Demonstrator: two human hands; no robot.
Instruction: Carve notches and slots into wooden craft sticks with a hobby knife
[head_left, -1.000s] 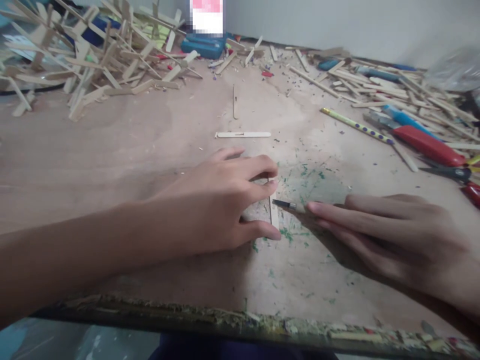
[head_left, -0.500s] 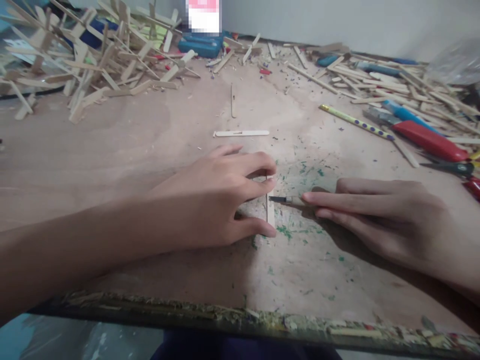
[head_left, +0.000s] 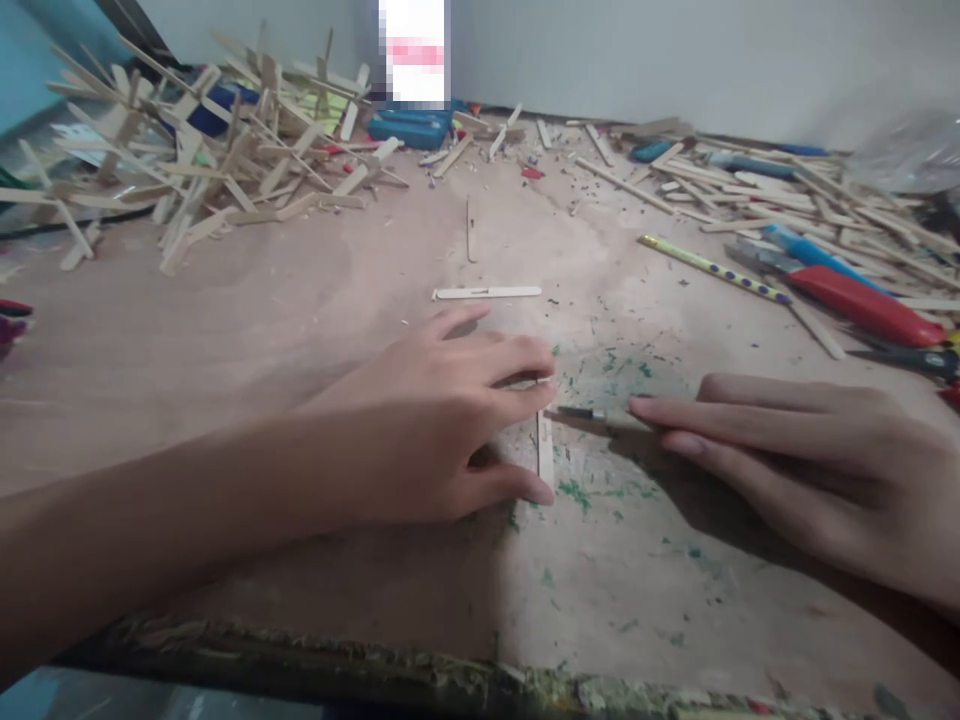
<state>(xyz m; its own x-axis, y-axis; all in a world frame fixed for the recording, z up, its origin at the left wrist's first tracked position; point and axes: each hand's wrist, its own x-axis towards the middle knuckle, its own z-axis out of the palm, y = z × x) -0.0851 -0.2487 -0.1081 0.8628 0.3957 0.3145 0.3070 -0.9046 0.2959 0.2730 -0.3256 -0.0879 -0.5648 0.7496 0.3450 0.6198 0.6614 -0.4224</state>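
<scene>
My left hand [head_left: 480,400] lies over a flat wooden stick [head_left: 545,455], its fingertips and thumb pressing the stick to the table. The stick stands lengthwise, pointing away from me. On the right, my right hand [head_left: 795,440] pinches a thin craft knife [head_left: 581,412], whose blade points left at the stick, a little off its right edge. Another stick [head_left: 502,293] with a small cut in its middle lies crosswise beyond my left hand. Farther off, a thin stick [head_left: 470,230] rests on its edge.
Joined sticks [head_left: 225,160] pile up at the back left beside a blue box [head_left: 411,128]. Loose sticks [head_left: 780,190], a yellow pencil [head_left: 712,268] and a red cutter [head_left: 866,305] lie at the right. Green shavings [head_left: 577,492] dot the wooden table [head_left: 300,270].
My right hand has moved slightly right, drawing the knife tip off the stick. The left hand keeps its hold. The whole view has shifted, so things appear lower.
</scene>
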